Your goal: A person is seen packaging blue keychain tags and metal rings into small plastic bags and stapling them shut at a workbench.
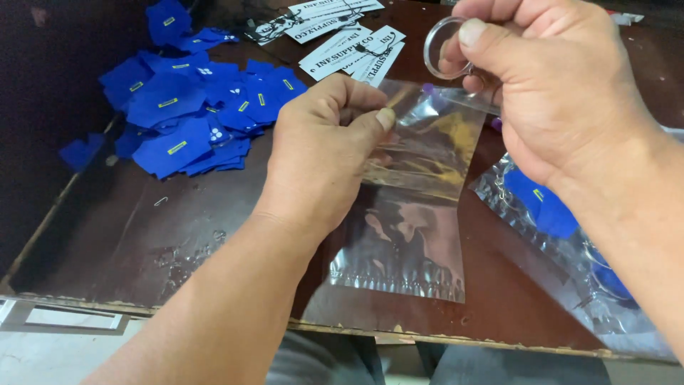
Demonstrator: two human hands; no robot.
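On the dark brown worktable (142, 235), everything sits around one clear plastic bag (413, 214), which lies with its long axis running from the near edge away from the person. Left of the bag and farther back spreads a heap of blue fabric labels (192, 107); beyond its mouth lie white printed tags (342, 43); right of it rests a filled clear packet (563, 249) with blue inside. The left hand (320, 150) pinches the bag's upper left edge between thumb and fingers, closed tight. The right hand (541, 85), just beyond the mouth, grips a small clear ring (443, 46) between thumb and fingertips, the nearer hand to the opening.
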